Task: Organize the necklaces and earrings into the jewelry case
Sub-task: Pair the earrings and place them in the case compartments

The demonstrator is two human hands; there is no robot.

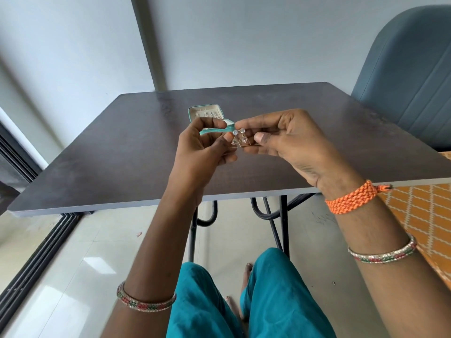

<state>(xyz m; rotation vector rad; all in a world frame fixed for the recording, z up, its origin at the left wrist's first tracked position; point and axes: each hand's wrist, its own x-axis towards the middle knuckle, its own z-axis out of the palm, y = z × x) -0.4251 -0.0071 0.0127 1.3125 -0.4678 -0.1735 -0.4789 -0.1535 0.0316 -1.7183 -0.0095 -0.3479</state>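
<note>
**Earrings held up over the open case**

I see the left hand and right hand each pinching the pair of gold triangle-drop earrings with clear stones, fingers curled, raised above the table, probably to separate them. The small teal jewelry case lies open just behind (contents unclear) on the dark wood-grain table. Pale tiled floor, blue padded chair.

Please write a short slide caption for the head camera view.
Both hands, left and right, hold paired earrings above the open jewelry case.

dark table — open teal jewelry case on it
</note>
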